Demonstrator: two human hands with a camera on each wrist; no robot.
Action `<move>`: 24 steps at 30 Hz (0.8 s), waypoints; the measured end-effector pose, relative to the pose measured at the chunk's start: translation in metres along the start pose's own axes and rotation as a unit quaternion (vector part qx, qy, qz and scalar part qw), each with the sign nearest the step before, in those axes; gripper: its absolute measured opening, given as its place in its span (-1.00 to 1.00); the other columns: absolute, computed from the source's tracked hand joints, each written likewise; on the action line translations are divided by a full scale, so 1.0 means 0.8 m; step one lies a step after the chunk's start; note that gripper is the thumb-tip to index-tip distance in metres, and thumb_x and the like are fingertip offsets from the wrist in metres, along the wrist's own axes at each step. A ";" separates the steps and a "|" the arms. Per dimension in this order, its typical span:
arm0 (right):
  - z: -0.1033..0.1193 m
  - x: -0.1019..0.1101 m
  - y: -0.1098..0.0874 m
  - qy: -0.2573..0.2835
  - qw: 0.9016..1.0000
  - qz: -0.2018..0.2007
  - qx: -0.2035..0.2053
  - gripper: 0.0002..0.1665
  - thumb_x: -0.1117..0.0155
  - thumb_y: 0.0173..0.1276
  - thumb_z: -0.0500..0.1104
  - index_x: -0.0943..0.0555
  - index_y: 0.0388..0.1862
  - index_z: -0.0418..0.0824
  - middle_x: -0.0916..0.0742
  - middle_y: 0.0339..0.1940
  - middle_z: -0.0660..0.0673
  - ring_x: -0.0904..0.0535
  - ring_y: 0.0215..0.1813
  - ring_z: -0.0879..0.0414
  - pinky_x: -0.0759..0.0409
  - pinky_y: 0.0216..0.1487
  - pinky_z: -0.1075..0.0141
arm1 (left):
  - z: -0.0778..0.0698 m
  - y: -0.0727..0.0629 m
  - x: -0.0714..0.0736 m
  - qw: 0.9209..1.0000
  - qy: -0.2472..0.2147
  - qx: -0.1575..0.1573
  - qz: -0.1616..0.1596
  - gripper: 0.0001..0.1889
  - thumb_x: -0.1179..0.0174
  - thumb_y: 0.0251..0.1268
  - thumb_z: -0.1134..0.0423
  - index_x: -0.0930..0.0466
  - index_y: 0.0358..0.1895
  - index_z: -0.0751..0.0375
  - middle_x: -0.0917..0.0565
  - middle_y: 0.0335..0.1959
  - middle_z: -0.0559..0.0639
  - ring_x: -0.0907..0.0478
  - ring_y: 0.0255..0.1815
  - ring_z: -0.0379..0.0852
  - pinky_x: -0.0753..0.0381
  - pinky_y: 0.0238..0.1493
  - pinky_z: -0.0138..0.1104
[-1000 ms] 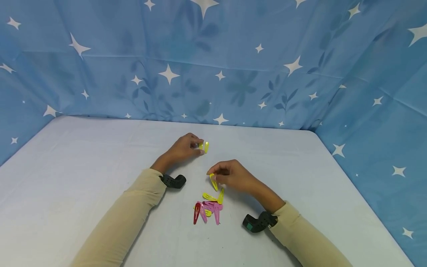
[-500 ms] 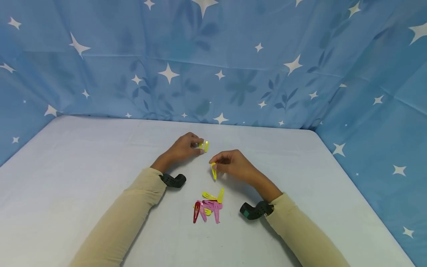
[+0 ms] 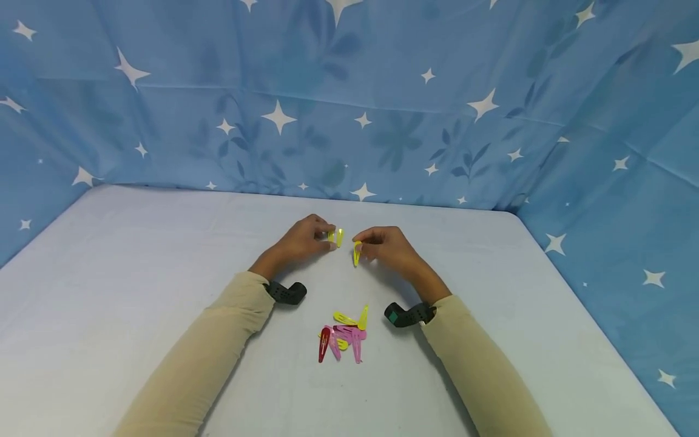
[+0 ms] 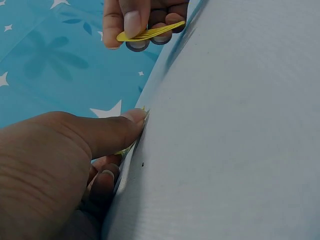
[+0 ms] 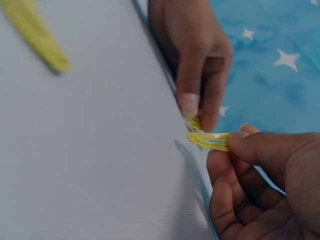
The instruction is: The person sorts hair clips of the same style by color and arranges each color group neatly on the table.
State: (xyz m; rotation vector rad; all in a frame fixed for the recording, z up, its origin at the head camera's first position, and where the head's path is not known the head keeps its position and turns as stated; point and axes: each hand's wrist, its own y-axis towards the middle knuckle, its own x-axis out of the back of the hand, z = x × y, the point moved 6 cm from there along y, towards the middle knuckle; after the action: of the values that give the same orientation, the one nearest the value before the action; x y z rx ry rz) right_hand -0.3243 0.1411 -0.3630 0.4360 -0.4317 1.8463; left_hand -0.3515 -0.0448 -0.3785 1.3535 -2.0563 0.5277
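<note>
In the head view, my right hand point(image 3: 392, 247) pinches a yellow snap hair clip point(image 3: 357, 256) by its upper end, a little above the white table. The right wrist view shows the same clip point(image 5: 209, 141) between thumb and fingers. My left hand point(image 3: 301, 241) rests on the table further back, its thumb and index finger at the two ends of a yellow hair clip point(image 3: 330, 236). Another yellow clip point(image 3: 340, 238) lies just right of it, roughly parallel. In the left wrist view, the thumb mostly hides the left hand's clip.
Nearer on the white table point(image 3: 273, 388) lies a loose pile of pink hair clips point(image 3: 357, 349), a red clip point(image 3: 324, 345) and yellow clips point(image 3: 363, 318), partly overlapping. A blue star-patterned curtain point(image 3: 327, 152) borders the table's far and right edges.
My right hand has carried the yellow hair clip away from the pile, towards the back and slightly right, close to the left hand. The left hand has stayed in place.
</note>
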 end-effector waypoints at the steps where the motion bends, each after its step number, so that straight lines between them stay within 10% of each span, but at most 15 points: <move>1: -0.002 0.002 0.002 0.008 1.000 -0.007 -0.003 -0.71 -0.27 0.39 -0.20 -0.69 0.04 -0.24 -0.73 -0.26 -0.09 -0.59 -0.28 0.08 -0.54 -0.25 0.31 | 0.000 0.000 0.000 1.000 0.003 0.002 0.000 -0.45 -0.25 0.37 0.14 -0.44 0.38 0.22 -0.43 0.25 0.17 -0.47 0.21 0.10 -0.48 0.19 -0.08; 24: -0.005 0.002 0.037 -0.003 0.998 -0.054 -0.009 -0.72 -0.25 0.38 -0.23 -0.72 0.03 -0.21 -0.75 -0.18 -0.16 -0.57 -0.30 0.11 -0.53 -0.31 0.35 | -0.001 0.002 0.001 1.000 -0.012 -0.002 -0.001 -0.47 -0.24 0.38 0.15 -0.45 0.36 0.24 -0.44 0.24 0.17 -0.46 0.20 0.10 -0.47 0.20 -0.05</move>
State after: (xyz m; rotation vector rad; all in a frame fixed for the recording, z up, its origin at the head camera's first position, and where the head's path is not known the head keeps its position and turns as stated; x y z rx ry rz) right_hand -0.3535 0.1358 -0.3681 0.4444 -0.4203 1.7353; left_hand -0.3527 -0.0442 -0.3778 1.3655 -2.0737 0.5087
